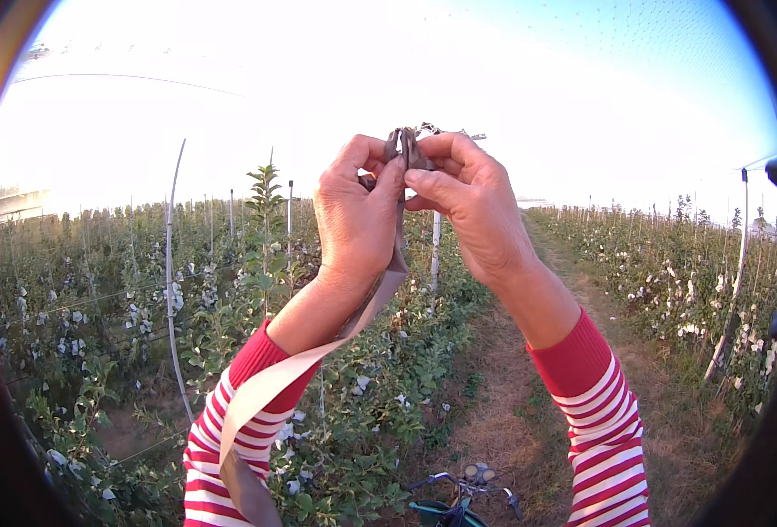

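Held up before leafy rows (pixel 81 255), a tan strap (pixel 261 386) is pinched at its gathered top by the closed left hand (pixel 357 206) and right hand (pixel 474 198); its tail, hanging across the left sleeve (pixel 208 457), is best kept untwisted.

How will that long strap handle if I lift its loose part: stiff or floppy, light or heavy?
Probably floppy: the strap hangs in a slack curve below the fingers. Likely light for its length, since it looks thin and flat. It may twist when lifted, as it bends in front of the left sleeve.
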### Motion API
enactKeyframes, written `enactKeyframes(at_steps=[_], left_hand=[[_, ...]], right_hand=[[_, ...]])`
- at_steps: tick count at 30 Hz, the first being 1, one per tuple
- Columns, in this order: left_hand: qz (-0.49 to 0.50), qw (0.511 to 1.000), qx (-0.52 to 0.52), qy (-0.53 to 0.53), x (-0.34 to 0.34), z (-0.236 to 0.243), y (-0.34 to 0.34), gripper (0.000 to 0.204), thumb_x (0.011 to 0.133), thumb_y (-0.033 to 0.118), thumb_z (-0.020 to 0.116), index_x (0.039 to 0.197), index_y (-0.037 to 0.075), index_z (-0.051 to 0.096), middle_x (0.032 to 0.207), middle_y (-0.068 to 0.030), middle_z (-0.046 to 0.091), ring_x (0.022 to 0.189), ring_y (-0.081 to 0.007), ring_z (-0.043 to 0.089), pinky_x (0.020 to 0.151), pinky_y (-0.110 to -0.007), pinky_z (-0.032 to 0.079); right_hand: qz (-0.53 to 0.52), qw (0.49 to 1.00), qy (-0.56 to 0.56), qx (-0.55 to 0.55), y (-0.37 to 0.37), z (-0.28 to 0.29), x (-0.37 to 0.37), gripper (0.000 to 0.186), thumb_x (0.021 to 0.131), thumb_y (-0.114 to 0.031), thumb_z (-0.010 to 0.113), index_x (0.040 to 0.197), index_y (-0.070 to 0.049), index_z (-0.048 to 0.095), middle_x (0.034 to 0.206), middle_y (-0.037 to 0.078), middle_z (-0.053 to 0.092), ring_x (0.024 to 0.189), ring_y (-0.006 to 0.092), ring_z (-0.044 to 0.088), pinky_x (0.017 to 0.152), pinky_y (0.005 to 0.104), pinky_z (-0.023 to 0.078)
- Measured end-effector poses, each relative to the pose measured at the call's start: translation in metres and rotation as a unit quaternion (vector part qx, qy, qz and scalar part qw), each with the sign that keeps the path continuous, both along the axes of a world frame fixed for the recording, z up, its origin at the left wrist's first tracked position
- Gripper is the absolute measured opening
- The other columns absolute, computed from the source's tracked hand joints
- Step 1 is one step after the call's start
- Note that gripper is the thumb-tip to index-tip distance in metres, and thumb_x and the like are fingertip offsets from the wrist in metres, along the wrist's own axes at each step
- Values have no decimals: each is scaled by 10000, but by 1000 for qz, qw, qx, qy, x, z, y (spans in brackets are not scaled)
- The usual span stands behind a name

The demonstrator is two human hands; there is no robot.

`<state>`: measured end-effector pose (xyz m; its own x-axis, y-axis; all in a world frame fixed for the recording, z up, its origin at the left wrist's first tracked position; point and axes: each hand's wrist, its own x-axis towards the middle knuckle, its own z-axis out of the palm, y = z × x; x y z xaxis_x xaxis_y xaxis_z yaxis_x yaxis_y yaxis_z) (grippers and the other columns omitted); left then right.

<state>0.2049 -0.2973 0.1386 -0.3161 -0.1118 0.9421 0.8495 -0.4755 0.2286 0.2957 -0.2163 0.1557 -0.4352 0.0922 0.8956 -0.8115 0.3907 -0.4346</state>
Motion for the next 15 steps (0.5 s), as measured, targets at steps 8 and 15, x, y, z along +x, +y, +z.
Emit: enactKeyframes(at_steps=[8,15], left_hand=[[-46,998,48,5,7,-7,10,33,884,16,607,858,9,586,748,-25,601,633,-52,544,541,-223,441],[-197,977,76,-37,-7,-11,17,21,908,4,562,926,13,565,838,-35,619,658,-45,546,536,-210,430]], right_hand=[[-39,995,75,-56,0,-2,-15,69,892,-20,622,940,18,591,841,48,627,741,91,589,663,242,486],[36,993,59,-98,1,-9,-16,107,877,34,616,963,-5,565,856,64,644,707,108,612,654,242,488]])
